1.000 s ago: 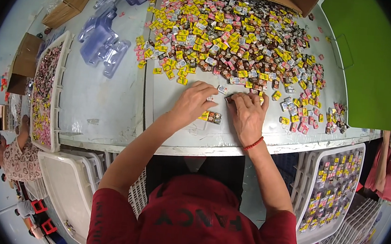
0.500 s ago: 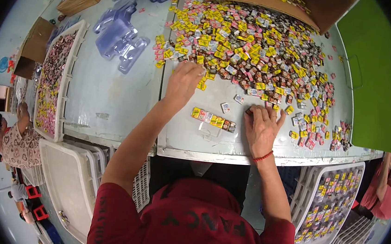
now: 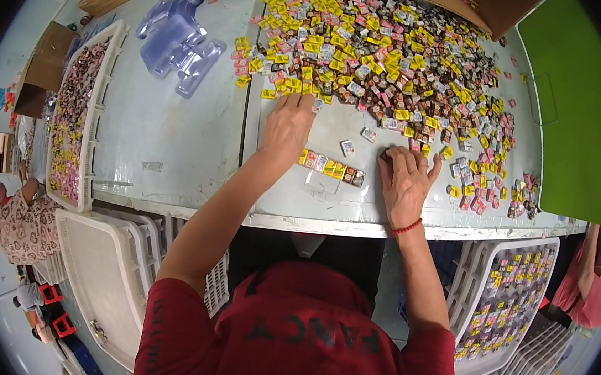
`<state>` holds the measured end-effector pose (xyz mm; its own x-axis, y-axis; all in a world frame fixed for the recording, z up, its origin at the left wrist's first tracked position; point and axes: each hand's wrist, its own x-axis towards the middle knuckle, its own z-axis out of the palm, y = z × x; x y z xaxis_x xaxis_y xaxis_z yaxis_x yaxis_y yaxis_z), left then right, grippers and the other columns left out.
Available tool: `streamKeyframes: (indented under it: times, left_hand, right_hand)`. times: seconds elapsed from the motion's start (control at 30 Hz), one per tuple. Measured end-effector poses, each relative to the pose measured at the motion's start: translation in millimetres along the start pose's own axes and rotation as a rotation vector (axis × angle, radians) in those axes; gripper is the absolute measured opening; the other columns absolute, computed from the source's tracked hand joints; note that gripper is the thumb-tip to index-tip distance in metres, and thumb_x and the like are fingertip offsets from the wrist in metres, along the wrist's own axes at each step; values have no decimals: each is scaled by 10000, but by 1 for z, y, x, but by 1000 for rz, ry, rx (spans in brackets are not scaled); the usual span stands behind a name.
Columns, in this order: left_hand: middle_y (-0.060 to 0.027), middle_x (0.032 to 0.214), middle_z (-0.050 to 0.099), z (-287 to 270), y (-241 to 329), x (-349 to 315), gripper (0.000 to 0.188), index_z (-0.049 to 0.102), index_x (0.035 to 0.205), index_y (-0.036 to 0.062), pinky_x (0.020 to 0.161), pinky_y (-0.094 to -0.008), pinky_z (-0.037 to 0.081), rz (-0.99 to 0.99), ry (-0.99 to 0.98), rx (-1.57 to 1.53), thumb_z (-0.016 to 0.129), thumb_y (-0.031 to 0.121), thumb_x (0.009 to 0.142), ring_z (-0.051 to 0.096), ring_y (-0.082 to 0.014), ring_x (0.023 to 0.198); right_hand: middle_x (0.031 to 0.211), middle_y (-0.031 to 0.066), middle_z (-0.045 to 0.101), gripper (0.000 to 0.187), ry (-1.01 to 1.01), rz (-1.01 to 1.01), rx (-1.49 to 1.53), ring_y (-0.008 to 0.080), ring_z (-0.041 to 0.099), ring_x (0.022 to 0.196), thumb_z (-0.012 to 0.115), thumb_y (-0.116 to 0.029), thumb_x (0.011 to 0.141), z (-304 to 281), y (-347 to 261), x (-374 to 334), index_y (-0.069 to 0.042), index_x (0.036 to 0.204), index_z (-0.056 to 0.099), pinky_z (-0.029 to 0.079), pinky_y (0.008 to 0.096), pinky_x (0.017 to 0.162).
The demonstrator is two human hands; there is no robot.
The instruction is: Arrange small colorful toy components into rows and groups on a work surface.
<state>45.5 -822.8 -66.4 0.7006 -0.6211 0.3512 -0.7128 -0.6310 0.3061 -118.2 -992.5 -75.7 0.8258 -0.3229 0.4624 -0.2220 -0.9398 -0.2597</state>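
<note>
My left hand (image 3: 288, 128) is closed at the near left edge of a wide heap of small printed boxes (image 3: 396, 74) in yellow, pink, brown and white. A small white box (image 3: 318, 105) shows at its thumb side, apparently pinched. Below it, a short row of these boxes (image 3: 334, 168) lies in a clear plastic tray (image 3: 321, 182); my left hand partly covers its left end. My right hand (image 3: 406, 186) rests right of the row, thumb and fingers closed on a dark brown box (image 3: 385, 155). Two loose white boxes, one upper (image 3: 369, 134) and one lower (image 3: 347, 148), lie between the hands.
Clear plastic trays (image 3: 177, 41) are piled on the table's left. A white crate of small boxes (image 3: 95, 119) stands beyond them. A cardboard box (image 3: 430, 7) borders the heap at the back. A crate of filled trays (image 3: 512, 299) sits below right. Co-workers (image 3: 22, 227) are at the sides.
The view has shifted, so the table appears higher. My left hand has drawn slightly nearer me, over the row's left end. My right hand stays on the brown box.
</note>
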Motion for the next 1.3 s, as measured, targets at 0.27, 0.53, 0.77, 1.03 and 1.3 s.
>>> streamKeyframes:
  times: [0.27,0.53,0.77,1.03,1.3]
  left_hand:
    - [-147,950,604,-13,7,-8,310,558,1024,8,759,-408,483,50,-329,-609,694,21,746,606,-328,888]
    - [-138,1011,622,-10,30,-3,350,587,1049,11,849,-407,476,203,-327,-523,722,60,729,589,-335,942]
    - [-124,1005,652,15,34,-11,255,653,950,5,852,-393,486,283,-236,-463,738,79,721,595,-315,976]
    - [-70,1007,683,20,15,6,212,687,941,42,802,-341,510,301,-165,-440,731,154,767,623,-254,940]
    - [-82,1024,660,-47,4,-49,207,663,955,26,824,-356,499,341,-210,-499,692,167,807,620,-262,950]
  right_hand:
    - [1032,36,670,237,-11,-90,174,226,589,976,748,-108,747,-2,13,-4,-88,967,665,316,457,1009]
    - [1030,24,679,231,-40,-116,201,211,592,983,751,-126,740,0,9,-1,-99,956,675,325,446,981]
    - [1013,23,680,232,-26,-132,218,204,594,965,749,-112,736,4,5,1,-100,955,673,335,433,973]
    - [969,16,670,212,0,-122,248,208,592,935,745,-106,744,-5,-6,9,-102,935,652,349,410,975]
    - [1011,31,670,254,-86,-123,404,219,587,961,753,-107,747,-20,-69,-35,-88,984,664,314,466,1021]
